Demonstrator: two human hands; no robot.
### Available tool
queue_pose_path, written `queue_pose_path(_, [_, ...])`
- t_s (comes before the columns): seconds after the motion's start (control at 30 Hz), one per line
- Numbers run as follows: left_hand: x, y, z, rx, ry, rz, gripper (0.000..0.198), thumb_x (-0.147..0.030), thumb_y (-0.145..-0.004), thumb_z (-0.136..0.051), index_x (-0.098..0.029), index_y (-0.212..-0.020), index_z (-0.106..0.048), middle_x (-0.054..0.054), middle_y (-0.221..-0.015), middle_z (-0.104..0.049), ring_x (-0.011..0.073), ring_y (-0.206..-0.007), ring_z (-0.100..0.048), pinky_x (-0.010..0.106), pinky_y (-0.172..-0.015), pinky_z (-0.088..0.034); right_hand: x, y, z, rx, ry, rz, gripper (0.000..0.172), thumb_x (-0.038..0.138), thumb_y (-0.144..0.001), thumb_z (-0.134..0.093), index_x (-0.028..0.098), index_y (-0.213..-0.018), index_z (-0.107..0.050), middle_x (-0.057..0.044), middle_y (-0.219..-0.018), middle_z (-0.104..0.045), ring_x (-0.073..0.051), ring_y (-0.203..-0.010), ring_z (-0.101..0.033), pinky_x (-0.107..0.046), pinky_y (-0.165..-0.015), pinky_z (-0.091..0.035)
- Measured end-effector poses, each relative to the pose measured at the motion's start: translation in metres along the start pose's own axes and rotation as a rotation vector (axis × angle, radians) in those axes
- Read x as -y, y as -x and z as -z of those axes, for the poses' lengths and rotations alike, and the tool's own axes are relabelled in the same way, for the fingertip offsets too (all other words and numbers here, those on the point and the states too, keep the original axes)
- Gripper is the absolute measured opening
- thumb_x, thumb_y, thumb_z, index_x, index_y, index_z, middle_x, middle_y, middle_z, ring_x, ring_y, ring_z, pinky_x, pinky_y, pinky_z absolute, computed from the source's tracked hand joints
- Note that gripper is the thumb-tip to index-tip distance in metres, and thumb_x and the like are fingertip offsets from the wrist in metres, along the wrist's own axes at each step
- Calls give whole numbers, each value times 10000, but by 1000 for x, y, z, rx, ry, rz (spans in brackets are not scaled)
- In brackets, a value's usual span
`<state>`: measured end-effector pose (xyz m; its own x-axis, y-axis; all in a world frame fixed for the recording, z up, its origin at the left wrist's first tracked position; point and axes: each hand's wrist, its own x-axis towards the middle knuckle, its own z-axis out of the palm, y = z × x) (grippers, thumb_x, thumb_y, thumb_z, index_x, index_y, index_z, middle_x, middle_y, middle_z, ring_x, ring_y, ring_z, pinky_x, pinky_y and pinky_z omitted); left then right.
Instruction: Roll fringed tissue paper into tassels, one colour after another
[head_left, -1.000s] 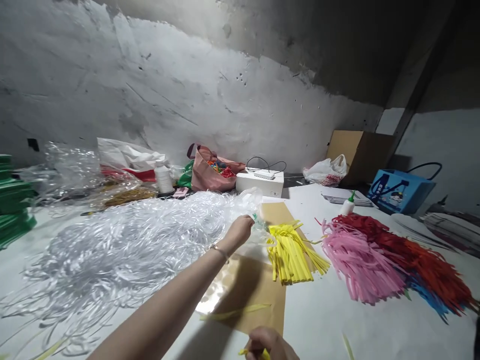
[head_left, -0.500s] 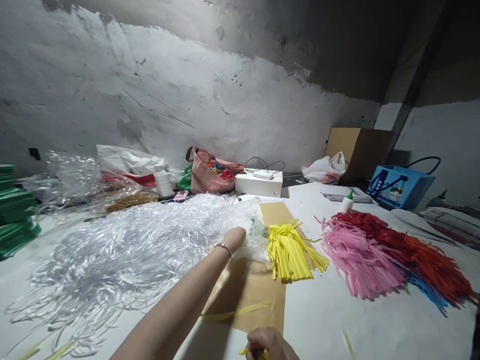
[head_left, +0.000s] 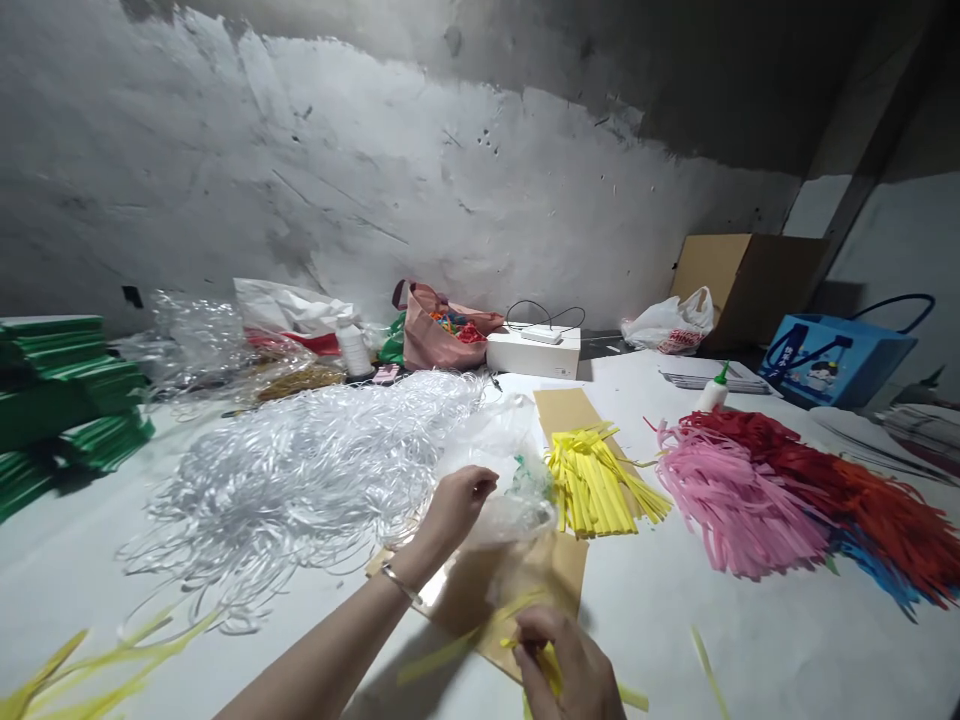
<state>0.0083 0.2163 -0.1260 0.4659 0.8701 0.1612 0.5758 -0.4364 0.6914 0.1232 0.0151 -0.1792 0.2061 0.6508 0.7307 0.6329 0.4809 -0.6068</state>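
My left hand point(head_left: 457, 505) pinches a crinkly clear plastic bag point(head_left: 499, 450) with something green inside. My right hand point(head_left: 566, 665) is closed on thin yellow paper strips point(head_left: 551, 672), low over flat brown card point(head_left: 568, 575) on the white worktop point(head_left: 675, 620).

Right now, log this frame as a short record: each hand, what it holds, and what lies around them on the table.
Left: left hand grips the clear plastic bag, beside the white ribbon pile
Right: right hand pinches yellow strips at the near edge
Under the hands: brown paper sheet
Right of the bag: yellow bundle, then pink bundle and red bundle
Far left: green stacks
Surface: white table
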Motion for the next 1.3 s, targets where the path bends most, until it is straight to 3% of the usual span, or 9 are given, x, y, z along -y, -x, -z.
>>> queue_pose_path(0.1, [-10, 38, 14, -32, 268, 17, 286, -362, -907, -599, -147, -1066, -701, 93, -913, -735, 208, -816, -689, 340, -739, -576, 1, -8, 11, -15, -40, -17, 141, 163, -940, -578, 246, -1047, -613, -16, -851, -720, -153, -743, -719, -199, -713, -582])
queue_pose_path(0.17, [-16, 76, 17, -14, 448, 61, 347, -456, -829, -676, -143, -967, -733, 72, -779, -719, 188, -686, -663, 311, -635, -563, 5, -14, 17, -2, -107, 0, 138, 131, -931, -584, 238, -1009, -622, -21, -861, -715, -155, -776, -715, -207, -728, -582])
queue_pose_path(0.33, [-29, 171, -2, 109, 1233, 468, 391, -404, -502, -968, -143, -720, -775, 10, -565, -621, 87, -488, -523, 199, -462, -443, 25, -16, 21, 103, -308, 0, 189, 59, -906, -597, 224, -981, -649, -25, -851, -681, -146, -779, -683, -219, -703, -566])
queue_pose_path(0.47, [-27, 210, -18, 65, 1390, 604, 364, -396, -512, -978, -154, -707, -789, 10, -575, -631, 58, -452, -501, 168, -431, -421, 39, -5, 16, 275, -391, 55, 219, 27, -896, -573, 196, -1007, -658, -47, -853, -669, -144, -758, -665, -223, -666, -545])
queue_pose_path(0.67, [-15, 222, -21, -32, 1293, 476, 274, -404, -645, -911, -171, -749, -811, 11, -596, -644, 88, -500, -561, 180, -462, -479, 44, 3, 10, 400, -407, 67, 267, 5, -891, -553, 189, -1056, -656, -67, -898, -677, -152, -826, -658, -242, -717, -540])
queue_pose_path(0.83, [-14, 223, -15, -130, 1011, 159, 79, -290, -795, -799, -244, -854, -821, 2, -700, -694, 107, -571, -645, 199, -568, -551, 46, 5, 7, 411, -424, -93, 205, 28, -873, -595, 205, -960, -652, -25, -832, -668, -134, -760, -648, -226, -681, -512])
queue_pose_path(0.97, [-14, 227, -14, -205, 805, 25, 191, -161, -834, -732, -295, -956, -793, -22, -726, -722, 114, -626, -694, 181, -610, -577, 46, 8, 5, 426, -436, -176, 163, 58, -874, -615, 212, -914, -652, -9, -803, -666, -130, -733, -643, -222, -664, -495])
queue_pose_path(1.1, [-12, 231, -14, -301, 597, -78, 163, -120, -822, -743, -266, -893, -736, -31, -758, -739, 113, -653, -701, 163, -615, -574, 47, 9, 5, 458, -453, -223, 147, 71, -854, -634, 212, -884, -663, -2, -788, -671, -126, -715, -639, -215, -658, -487])
queue_pose_path(1.3, [-11, 229, -8, -286, 411, -347, 137, -82, -869, -698, -209, -916, -676, 21, -771, -709, 134, -698, -683, 198, -623, -565, 49, 3, 9, 568, -464, -368, 117, 90, -814, -668, 205, -800, -684, 14, -725, -667, -114, -665, -614, -203, -630, -455])
